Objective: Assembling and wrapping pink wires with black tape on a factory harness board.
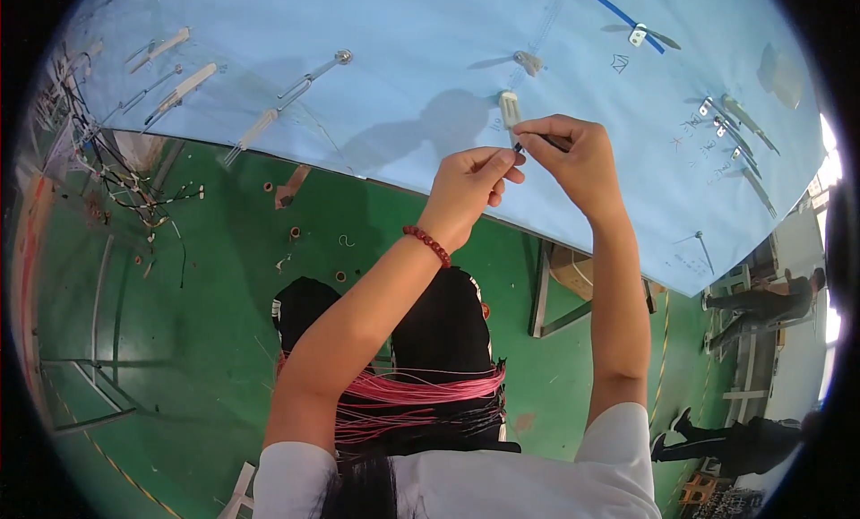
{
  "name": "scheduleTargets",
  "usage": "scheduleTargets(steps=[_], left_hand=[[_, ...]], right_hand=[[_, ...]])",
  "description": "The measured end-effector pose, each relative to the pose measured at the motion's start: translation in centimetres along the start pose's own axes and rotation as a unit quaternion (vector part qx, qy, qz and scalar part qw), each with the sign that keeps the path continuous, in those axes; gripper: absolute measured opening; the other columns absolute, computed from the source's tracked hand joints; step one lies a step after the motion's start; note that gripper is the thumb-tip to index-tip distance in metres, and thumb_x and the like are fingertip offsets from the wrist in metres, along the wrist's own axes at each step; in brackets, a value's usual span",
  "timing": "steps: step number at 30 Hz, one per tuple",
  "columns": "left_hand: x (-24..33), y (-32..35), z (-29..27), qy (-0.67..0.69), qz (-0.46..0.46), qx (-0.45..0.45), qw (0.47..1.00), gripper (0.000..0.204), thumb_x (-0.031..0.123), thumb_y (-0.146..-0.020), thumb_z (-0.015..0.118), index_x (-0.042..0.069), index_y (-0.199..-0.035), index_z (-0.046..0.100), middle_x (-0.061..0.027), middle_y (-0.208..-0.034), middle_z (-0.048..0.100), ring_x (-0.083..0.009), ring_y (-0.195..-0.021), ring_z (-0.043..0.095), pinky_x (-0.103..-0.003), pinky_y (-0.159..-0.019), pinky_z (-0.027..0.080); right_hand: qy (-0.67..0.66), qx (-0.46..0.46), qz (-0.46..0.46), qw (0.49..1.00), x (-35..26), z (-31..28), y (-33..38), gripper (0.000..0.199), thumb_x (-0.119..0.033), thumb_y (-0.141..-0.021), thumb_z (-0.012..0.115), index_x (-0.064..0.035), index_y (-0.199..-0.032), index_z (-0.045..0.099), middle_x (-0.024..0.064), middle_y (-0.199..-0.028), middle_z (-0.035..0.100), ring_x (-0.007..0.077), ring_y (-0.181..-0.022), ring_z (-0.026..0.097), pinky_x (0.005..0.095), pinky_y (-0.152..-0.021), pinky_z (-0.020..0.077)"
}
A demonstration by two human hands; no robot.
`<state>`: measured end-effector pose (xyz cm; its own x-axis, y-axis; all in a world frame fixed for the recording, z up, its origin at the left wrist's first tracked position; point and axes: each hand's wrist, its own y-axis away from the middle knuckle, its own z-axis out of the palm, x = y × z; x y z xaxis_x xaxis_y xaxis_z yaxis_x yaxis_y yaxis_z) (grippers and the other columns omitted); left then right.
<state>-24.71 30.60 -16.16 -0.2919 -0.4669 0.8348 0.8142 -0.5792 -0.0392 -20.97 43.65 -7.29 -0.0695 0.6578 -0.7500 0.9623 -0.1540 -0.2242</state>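
My left hand (468, 189), with a red bead bracelet (428, 245) on its wrist, and my right hand (575, 162) meet over the near edge of the blue board. Thumb and fingers of both are pinched around a thin black piece (519, 147) that shows between the fingertips; most of it is covered, so its kind is unclear. Just beyond the fingertips a white plastic connector (509, 105) stands on the board. A bundle of pink wires (421, 389) with dark ends lies across my lap, touched by neither hand.
The blue board (403, 89) carries several pegs and white holders (260, 127), plus a blue tube (618, 13) at the top. Tangled wires (134, 192) hang at the left. A cardboard box (571, 273) sits below the board. Two people (761, 297) are at the right.
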Motion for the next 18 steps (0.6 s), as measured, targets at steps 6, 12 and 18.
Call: scheduleTargets(steps=[6, 12, 18], left_hand=[[-0.3, 0.1, 0.3, -0.044, 0.052, 0.018, 0.998, 0.028, 0.022, -0.094, 0.055, -0.002, -0.101, 0.066, -0.0032, -0.080, 0.064, -0.0046, -0.058, 0.046, -0.020, -0.053, 0.040], [-0.6, -0.3, 0.0, -0.295, 0.163, 0.056, 0.940, 0.021, 0.020, -0.093, 0.053, 0.003, -0.098, 0.066, -0.0037, -0.071, 0.063, -0.0091, -0.054, 0.048, -0.025, -0.052, 0.040], [-2.4, -2.0, 0.2, -0.366, 0.285, 0.140, 0.875, 0.019, 0.019, -0.092, 0.052, 0.002, -0.087, 0.059, -0.0142, -0.073, 0.063, -0.0365, -0.066, 0.058, -0.042, -0.058, 0.045]], right_hand=[[-0.014, -0.026, 0.001, 1.000, -0.1, -0.3, -1.0, 0.015, -0.003, -0.081, 0.063, 0.0058, -0.092, 0.068, 0.0071, -0.081, 0.067, 0.0090, -0.075, 0.060, 0.0218, -0.068, 0.0477], [0.006, -0.049, -0.005, 0.999, -0.2, -0.5, -2.2, 0.015, -0.002, -0.078, 0.063, 0.0072, -0.090, 0.068, 0.0091, -0.079, 0.067, 0.0107, -0.071, 0.061, 0.0226, -0.066, 0.0483], [0.049, -0.063, -0.022, 0.997, 1.0, -0.2, -3.7, 0.016, -0.002, -0.078, 0.062, 0.0076, -0.089, 0.068, 0.0090, -0.077, 0.067, 0.0108, -0.068, 0.061, 0.0233, -0.063, 0.0481]])
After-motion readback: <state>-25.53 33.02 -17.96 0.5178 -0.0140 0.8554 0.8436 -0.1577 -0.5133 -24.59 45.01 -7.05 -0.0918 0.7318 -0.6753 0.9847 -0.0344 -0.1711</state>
